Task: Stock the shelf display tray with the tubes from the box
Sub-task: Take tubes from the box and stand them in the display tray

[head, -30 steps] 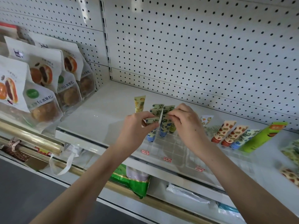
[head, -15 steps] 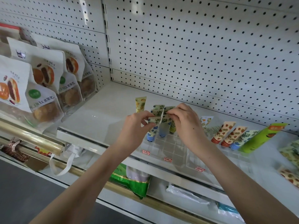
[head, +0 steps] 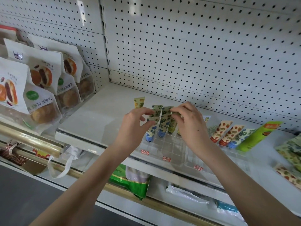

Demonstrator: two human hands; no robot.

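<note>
Head view — tubes, "红豆餐包" bags

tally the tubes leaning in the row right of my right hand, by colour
red-orange print tubes: 2
blue leaf print tube: 1
big green tube: 1
total: 4
one more tube top shows beside the right hand, not counted

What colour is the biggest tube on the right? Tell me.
The tube is bright green with an orange end; head view.
</note>
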